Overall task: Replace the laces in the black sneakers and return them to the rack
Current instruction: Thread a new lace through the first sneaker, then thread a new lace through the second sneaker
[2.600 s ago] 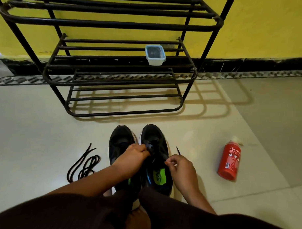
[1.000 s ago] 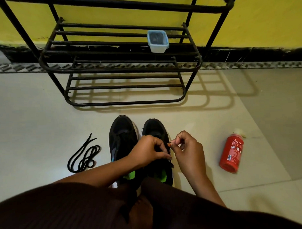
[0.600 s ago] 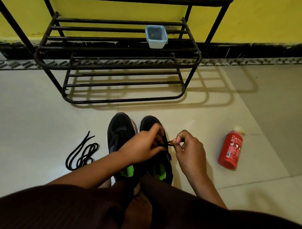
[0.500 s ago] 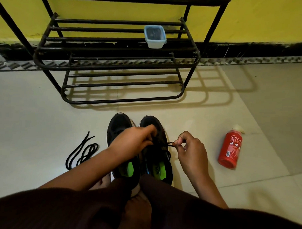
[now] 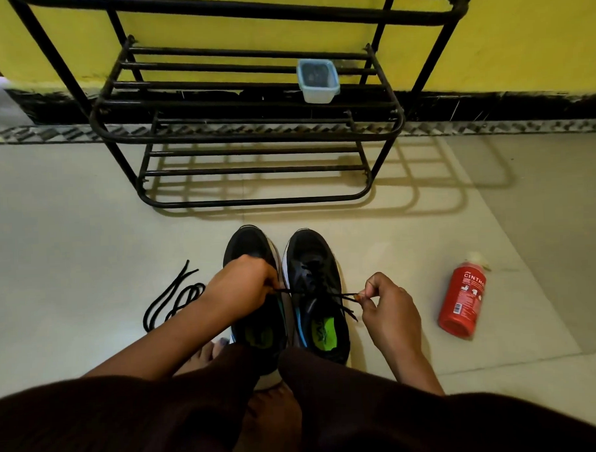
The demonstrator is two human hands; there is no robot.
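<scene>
Lacing under way, lower centre of frame: each hand pinches one end of a single black lace.

Bottom edge: dark garment (image 5: 161, 423) over the knees, bare toes between them. Just above, left hand (image 5: 239, 288), fingers curled, pinches one end of the lace (image 5: 343, 295) and lies over the left-hand sneaker (image 5: 246, 243). Right hand (image 5: 389, 307), fingers curled, pinches the other end just right of the right-hand sneaker (image 5: 311, 255). The lace is stretched across that shoe's eyelets. Both sneakers stand side by side on the floor (image 5: 70, 233), toes toward the rack (image 5: 249, 138). Loose lace (image 5: 172, 299) is coiled left of the left hand. Red bottle (image 5: 461, 301) lies at right. The rack stands upper centre against the yellow wall (image 5: 519, 32), with a small blue tub (image 5: 318, 79) on one shelf.
</scene>
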